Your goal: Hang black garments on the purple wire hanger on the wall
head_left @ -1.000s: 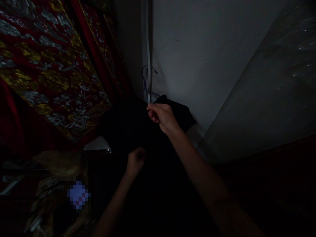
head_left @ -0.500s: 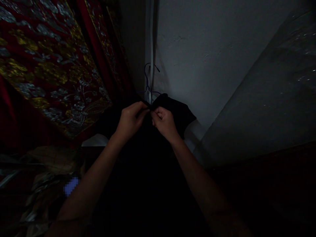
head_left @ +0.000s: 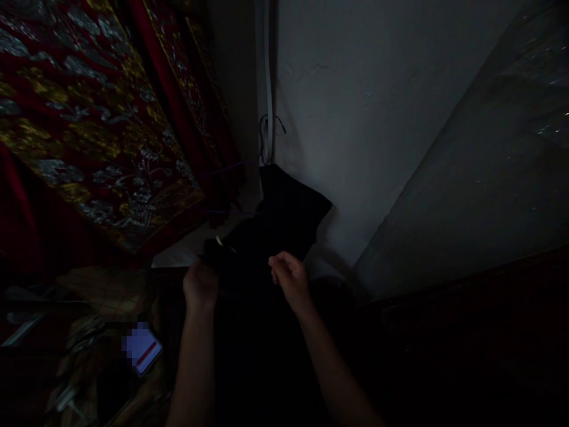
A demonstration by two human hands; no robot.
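A black garment (head_left: 284, 213) hangs on a thin hanger (head_left: 265, 133) against the white wall, in very dim light. My left hand (head_left: 200, 286) is closed on the garment's left edge, beside a small shiny bit. My right hand (head_left: 288, 277) pinches the dark cloth lower down in the middle, fingers curled. Both hands sit below the garment's collar. The lower part of the garment is lost in darkness.
Red cloth with gold and silver embroidery (head_left: 89, 118) hangs at the left. A white cable strip (head_left: 268, 71) runs up the wall. A large plastic-covered panel (head_left: 480, 166) leans at the right. Cluttered items (head_left: 89, 344) lie at the lower left.
Both hands have dropped from the garment's top at the hanger to lower on the cloth. The garment's top now stands up higher and more spread.
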